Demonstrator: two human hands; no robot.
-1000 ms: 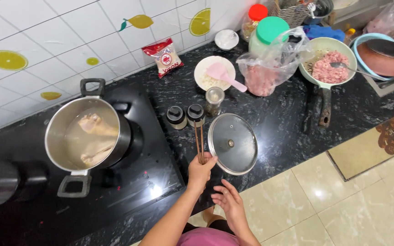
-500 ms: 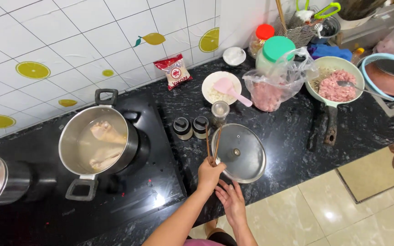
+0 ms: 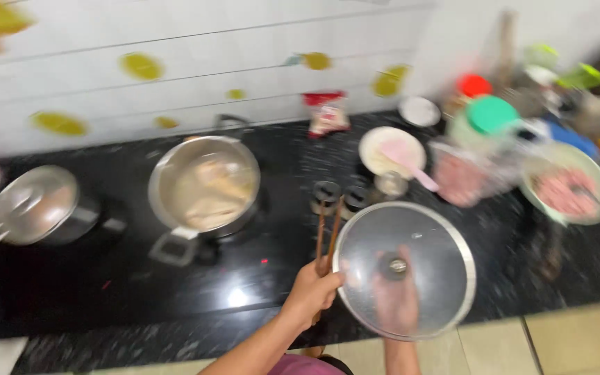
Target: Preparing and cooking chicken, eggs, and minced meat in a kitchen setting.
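Open pot [image 3: 206, 184] sits uncovered on the stove, food inside. My left hand [image 3: 310, 292] is clamped on chopsticks [image 3: 328, 232]. My right hand [image 3: 397, 298] grips the glass lid [image 3: 404, 271], lifted, not yet on the pot.

Bright, even light; heavy motion blur throughout; small glare spot on the black cooktop [image 3: 234, 297]

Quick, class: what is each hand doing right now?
Left hand: closed on the chopsticks.
Right hand: holding the glass lid from beneath, seen through it.
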